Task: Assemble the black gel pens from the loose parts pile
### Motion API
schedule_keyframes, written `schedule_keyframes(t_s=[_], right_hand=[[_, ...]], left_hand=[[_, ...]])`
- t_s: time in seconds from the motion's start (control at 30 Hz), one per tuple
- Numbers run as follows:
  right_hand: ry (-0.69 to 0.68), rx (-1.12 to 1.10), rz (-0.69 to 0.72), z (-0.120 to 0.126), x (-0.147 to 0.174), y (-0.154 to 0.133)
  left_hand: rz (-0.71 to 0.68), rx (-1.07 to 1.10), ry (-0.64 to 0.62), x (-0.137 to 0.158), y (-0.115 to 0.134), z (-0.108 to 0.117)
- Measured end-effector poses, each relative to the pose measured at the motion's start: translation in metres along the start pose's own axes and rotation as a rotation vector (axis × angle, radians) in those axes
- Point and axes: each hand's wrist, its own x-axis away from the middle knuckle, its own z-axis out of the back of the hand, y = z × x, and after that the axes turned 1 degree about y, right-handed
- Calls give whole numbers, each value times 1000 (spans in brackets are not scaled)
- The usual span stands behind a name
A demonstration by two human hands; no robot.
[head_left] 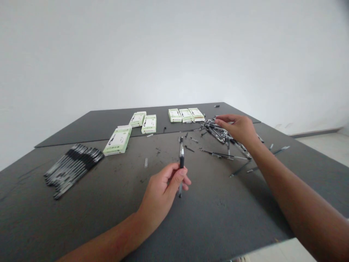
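My left hand (167, 183) is closed around a clear gel pen (181, 151) with a black grip, held upright above the near middle of the table. A clear cap seems to cover the pen's upper end. Farther off on the right, my right hand (238, 129) reaches over a loose heap of pens and pen parts (215, 133). Its thumb and fingertips come together at the heap's back edge; what they pinch, if anything, is too small to tell. On the left lies a neat row of capped pens (75, 165), side by side.
Green-and-white pen boxes stand in a left group (118, 140) and a back row (181, 115). Loose refills (240, 169), a clear clip-like piece (146, 162) and small black parts (189, 148) lie scattered on the dark table (109, 218). A white wall rises behind.
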Motion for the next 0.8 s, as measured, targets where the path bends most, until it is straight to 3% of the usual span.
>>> schedule_keyframes(t_s=[0.2,0.8], right_hand=[[-314,403,27,-18,-8,46],[-377,575,30,-34,-10,34]], left_hand=[[-1,-12,-22,-1,0,0],[41,-39,-91,0,4,-2]])
